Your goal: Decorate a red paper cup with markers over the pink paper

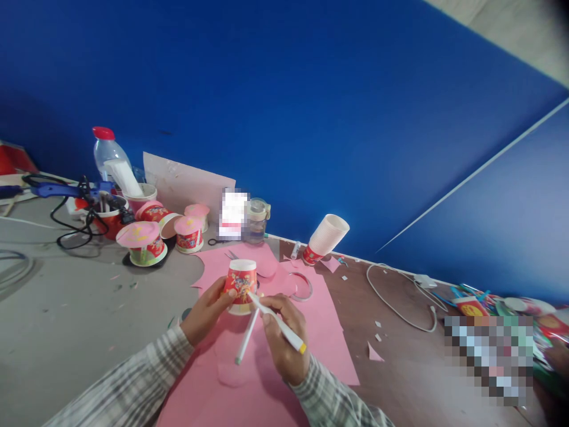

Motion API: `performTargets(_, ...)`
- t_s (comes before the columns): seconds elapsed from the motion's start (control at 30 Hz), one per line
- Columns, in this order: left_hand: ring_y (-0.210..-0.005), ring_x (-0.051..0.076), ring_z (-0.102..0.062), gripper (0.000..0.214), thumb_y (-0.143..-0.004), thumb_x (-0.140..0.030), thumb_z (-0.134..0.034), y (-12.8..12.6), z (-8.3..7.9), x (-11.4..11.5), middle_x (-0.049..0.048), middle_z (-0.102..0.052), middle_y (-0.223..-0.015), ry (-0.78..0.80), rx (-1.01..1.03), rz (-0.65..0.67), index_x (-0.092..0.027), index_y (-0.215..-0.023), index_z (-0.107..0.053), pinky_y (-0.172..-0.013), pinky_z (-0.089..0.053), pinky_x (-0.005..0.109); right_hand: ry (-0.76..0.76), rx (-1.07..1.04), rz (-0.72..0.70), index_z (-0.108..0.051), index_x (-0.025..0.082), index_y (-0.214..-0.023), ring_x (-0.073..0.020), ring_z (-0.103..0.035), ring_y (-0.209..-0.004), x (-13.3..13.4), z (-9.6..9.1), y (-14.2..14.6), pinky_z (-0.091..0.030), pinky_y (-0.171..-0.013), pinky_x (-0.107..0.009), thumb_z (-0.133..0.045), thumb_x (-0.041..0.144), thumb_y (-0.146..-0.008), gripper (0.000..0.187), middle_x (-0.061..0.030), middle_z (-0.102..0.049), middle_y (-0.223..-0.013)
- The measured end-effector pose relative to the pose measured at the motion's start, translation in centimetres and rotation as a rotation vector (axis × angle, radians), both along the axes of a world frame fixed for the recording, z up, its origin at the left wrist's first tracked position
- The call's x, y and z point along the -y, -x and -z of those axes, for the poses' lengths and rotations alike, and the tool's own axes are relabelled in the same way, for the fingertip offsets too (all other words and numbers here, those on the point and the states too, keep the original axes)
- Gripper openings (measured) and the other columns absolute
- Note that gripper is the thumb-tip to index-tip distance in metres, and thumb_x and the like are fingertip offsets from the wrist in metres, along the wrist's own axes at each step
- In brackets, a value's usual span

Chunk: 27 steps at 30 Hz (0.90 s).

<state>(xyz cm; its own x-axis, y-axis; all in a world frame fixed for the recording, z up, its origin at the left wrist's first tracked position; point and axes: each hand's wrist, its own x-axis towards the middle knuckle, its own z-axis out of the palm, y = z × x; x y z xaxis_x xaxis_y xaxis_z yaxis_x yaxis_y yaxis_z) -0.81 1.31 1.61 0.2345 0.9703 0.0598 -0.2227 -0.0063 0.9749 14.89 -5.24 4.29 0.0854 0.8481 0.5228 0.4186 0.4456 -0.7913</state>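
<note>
My left hand (208, 308) is closed around an upside-down red printed paper cup (241, 283) that stands on a pink paper sheet (311, 332). My right hand (284, 338) grips a white marker with a yellow end (284, 329), its tip touching the cup's lower side. A second white pen (245, 338) slants down under my hands; which hand holds it I cannot tell. Both sleeves are plaid.
Several cups with pink paper tops (144, 240) stand at the back left by a blue glue gun (57, 190), a bottle (109, 157) and a glass jar (256, 220). A stack of paper cups (326, 237) lies tipped. A white cable (400, 296) and clutter lie right.
</note>
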Motion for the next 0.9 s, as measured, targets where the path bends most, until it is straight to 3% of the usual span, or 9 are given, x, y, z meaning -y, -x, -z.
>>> performTargets(0.9, -0.084, 0.036, -0.057, 0.028, -0.066, -0.033, -0.057, 0.10, 0.56, 0.04, 0.0098, -0.070, -0.083, -0.017, -0.029, 0.031, -0.018, -0.089, -0.061, -0.072, -0.044, 0.047, -0.017, 0.009, 0.018, -0.066, 0.021, -0.088, -0.0238, -0.062, -0.066, -0.07, -0.51, 0.05, -0.051, -0.060, -0.032, -0.053, 0.020, -0.076, 0.017, -0.0036, -0.067, -0.072)
